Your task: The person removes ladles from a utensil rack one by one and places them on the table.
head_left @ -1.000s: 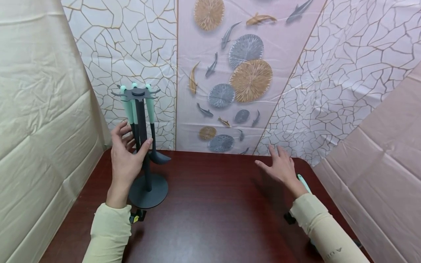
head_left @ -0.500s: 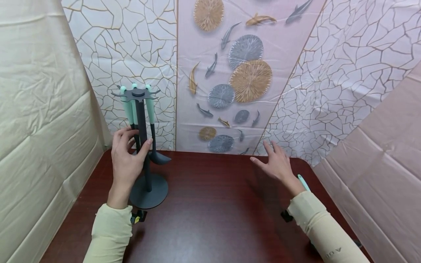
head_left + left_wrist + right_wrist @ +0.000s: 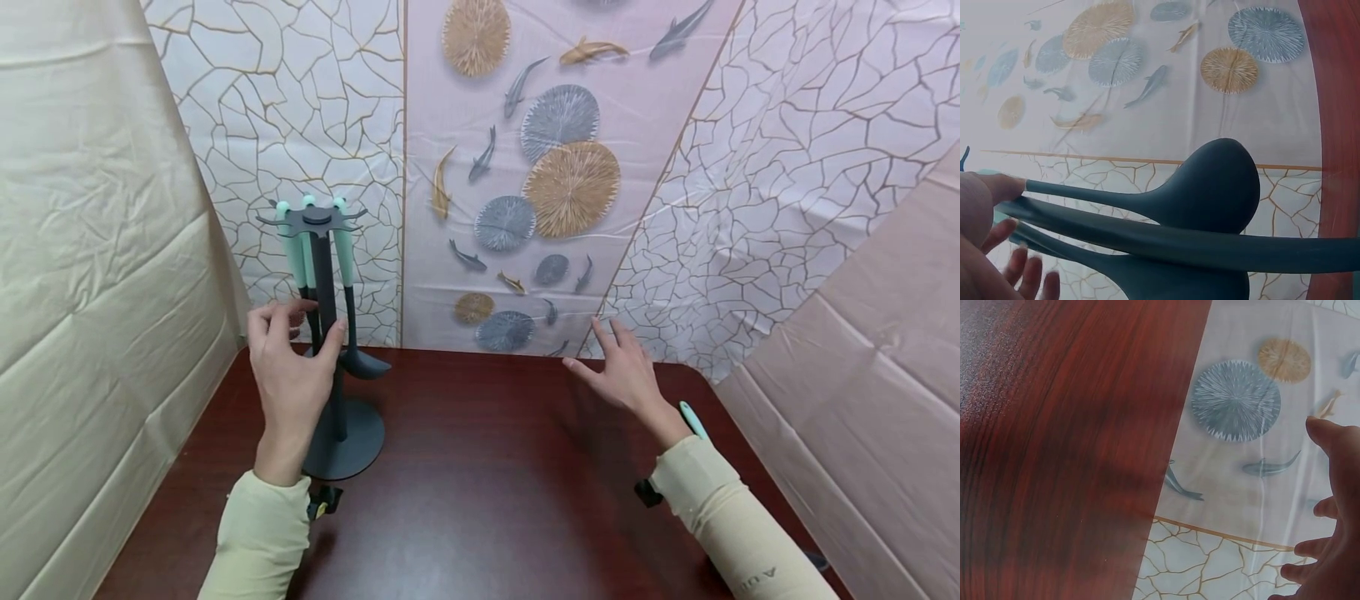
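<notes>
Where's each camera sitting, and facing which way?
Head: on the head, facing forward and down at table and stand; left hand, right hand, sleeves show.
Left wrist: on that wrist, facing post and ladle; part of left hand shows.
Right wrist: on that wrist, facing table and cloth; part of right hand shows.
Head and left wrist share the ladle.

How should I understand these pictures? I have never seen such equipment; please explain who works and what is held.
There is no robot: a person works with two bare hands. The wide pictures come from a camera on the head; the others, from one on each wrist. On the table stands a dark stand, with green-handled utensils hanging from it. The left hand is at the post, thumb and fingers on either side; whether it grips, I cannot tell. The right hand is above the table, holding nothing. Another green handle shows beside the right sleeve.
</notes>
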Motion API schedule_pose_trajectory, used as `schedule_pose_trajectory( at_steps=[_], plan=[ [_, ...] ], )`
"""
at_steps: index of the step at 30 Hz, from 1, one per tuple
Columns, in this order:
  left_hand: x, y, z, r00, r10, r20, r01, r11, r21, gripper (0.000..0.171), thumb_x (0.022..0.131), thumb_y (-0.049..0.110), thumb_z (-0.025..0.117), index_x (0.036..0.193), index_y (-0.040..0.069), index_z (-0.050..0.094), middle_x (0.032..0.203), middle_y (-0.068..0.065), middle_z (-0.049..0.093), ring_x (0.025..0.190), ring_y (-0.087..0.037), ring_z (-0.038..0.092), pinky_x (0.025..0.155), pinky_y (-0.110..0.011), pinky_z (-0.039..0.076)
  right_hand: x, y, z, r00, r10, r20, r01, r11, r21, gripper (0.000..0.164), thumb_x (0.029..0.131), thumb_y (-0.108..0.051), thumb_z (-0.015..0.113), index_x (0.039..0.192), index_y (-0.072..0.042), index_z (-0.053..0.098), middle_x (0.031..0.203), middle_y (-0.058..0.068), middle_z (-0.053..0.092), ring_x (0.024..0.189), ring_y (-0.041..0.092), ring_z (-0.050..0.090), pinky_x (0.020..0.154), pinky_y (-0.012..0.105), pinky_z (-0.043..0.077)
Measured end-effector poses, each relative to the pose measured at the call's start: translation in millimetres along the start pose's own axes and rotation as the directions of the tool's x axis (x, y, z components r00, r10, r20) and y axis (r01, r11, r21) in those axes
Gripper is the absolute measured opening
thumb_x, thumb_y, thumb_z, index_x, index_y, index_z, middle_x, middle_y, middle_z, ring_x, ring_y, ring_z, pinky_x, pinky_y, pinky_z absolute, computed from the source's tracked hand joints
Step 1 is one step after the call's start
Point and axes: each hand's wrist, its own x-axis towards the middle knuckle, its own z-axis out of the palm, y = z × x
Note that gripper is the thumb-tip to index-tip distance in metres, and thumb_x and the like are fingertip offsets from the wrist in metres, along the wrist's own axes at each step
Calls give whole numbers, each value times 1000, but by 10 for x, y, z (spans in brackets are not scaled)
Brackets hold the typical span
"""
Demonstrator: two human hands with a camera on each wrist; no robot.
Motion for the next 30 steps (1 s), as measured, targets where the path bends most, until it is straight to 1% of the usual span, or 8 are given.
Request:
schedule_pose_trajectory(
  at_steps=[4,9,12,16,19,21,26,30],
  plan=[
    [6,-12,-13,999,16,28,-16,1000,-24,34,95,20,82,123,3,72,109,-15,64,95,-25,65,79,-26,50,1,-17,1,1000,2,4,-2,1000,0,99,97,-71,60,170,-13,25,173,26,18,155,51,22,115,78,23],
    [9,-9,-20,998,18,52,-17,1000,-21,38,96,26,81,127,5,72,113,-11,70,97,-24,70,82,-15,52,3,-51,2,1000,2,6,-2,1000,3,98,97,-70,61,170,-14,25,173,25,17,156,50,21,114,79,23],
    [5,1,-15,998,11,65,-12,1000,13,43,94,28,83,129,5,71,114,-11,72,97,-25,73,83,-25,60,7,-69,7,1000,2,6,-2,1000,11,98,98,-69,61,170,-15,24,173,24,17,156,50,21,115,79,23],
    [-4,1,-7,997,9,76,-13,999,51,46,92,25,85,130,4,70,115,-13,73,95,-29,75,79,-49,63,15,-94,8,1000,2,4,-3,999,32,97,98,-69,61,170,-17,23,174,24,16,156,49,20,116,78,21],
    [-11,-3,-2,997,17,72,-21,998,53,46,92,23,86,130,3,70,114,-14,73,94,-30,75,78,-51,62,22,-111,-12,1000,1,2,-1,999,35,98,97,-69,61,170,-16,24,173,24,18,156,49,20,114,79,23],
    [-14,-7,2,997,24,68,-27,999,46,45,92,23,85,130,3,70,113,-14,74,93,-28,75,78,-45,63,26,-123,-34,1000,-2,0,2,1000,30,98,98,-69,61,170,-15,24,173,25,18,156,50,21,114,79,24],
    [-14,-26,9,997,56,47,-56,998,-8,42,92,21,85,128,4,72,106,-13,76,89,-26,75,76,-16,55,50,-159,-111,1000,-19,-20,19,999,40,96,99,-66,62,170,-14,24,173,25,18,154,52,23,114,76,28],
    [-15,-40,15,997,80,18,-79,996,-47,40,92,19,85,127,4,74,104,-13,76,87,-26,74,76,-9,49,97,-217,-173,997,-46,-60,50,996,70,93,99,-62,64,169,-14,26,172,25,19,154,51,24,114,75,29]
  ],
)
